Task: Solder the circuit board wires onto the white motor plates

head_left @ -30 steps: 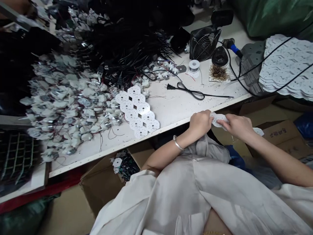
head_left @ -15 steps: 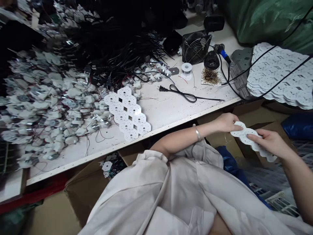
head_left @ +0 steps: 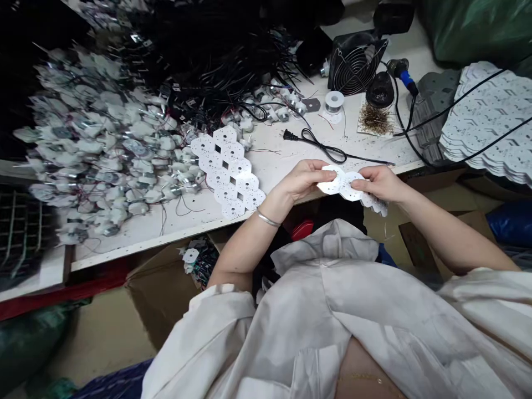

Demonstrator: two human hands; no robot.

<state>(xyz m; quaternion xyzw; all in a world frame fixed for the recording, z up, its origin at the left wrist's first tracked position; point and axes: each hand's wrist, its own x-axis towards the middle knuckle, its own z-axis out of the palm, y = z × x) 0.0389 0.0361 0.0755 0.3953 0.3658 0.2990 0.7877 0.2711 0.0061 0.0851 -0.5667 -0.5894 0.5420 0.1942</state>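
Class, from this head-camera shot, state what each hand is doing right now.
Left hand: closed, pinching one end of a white lobed circuit board.
Right hand: closed, holding the same board further along.

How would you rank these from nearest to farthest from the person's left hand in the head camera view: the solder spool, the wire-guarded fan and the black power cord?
1. Black power cord: on the bench, just beyond the left hand.
2. Solder spool: farther up the bench.
3. Wire-guarded fan: farthest, towards the bench's back.
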